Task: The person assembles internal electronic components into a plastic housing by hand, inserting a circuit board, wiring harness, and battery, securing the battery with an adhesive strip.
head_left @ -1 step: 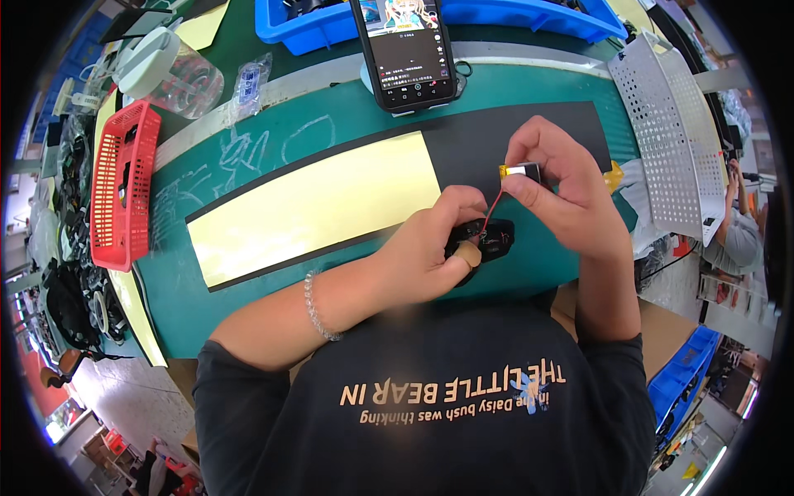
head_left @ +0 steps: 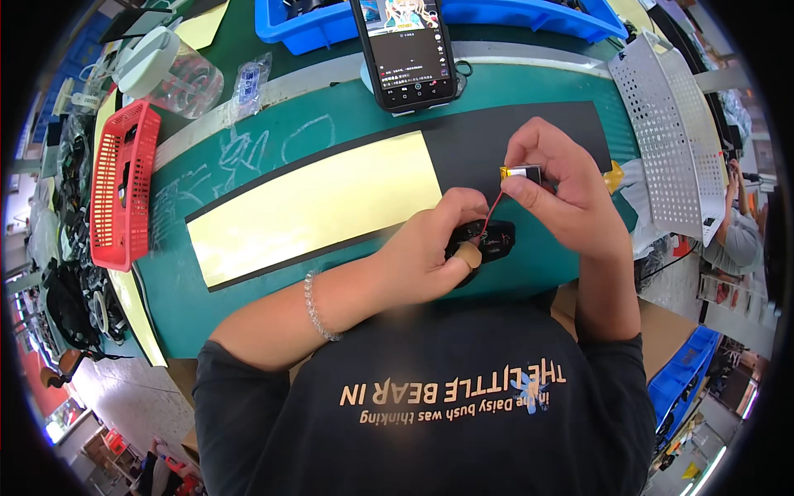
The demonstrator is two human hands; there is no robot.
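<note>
My left hand (head_left: 423,252) is closed around a small black plastic housing (head_left: 499,240), with a tan covering (head_left: 469,255) on the thumb. Part of the housing is hidden behind the fingers; its inside shows small reddish wires. Above it and to the right, my right hand (head_left: 571,194) pinches a small battery (head_left: 523,173) between thumb and index finger. The battery is silvery, with yellow tape at its left end. From that end a thin red wire (head_left: 494,207) runs down to the housing. Both hands are over the green work mat (head_left: 331,293).
A black strip (head_left: 471,136) with a yellow sheet (head_left: 322,207) lies beyond my hands. At the far side stand a phone (head_left: 405,62) and a blue bin (head_left: 529,29). A red basket (head_left: 124,186) and bottle (head_left: 178,78) are left, a white perforated tray (head_left: 670,140) right.
</note>
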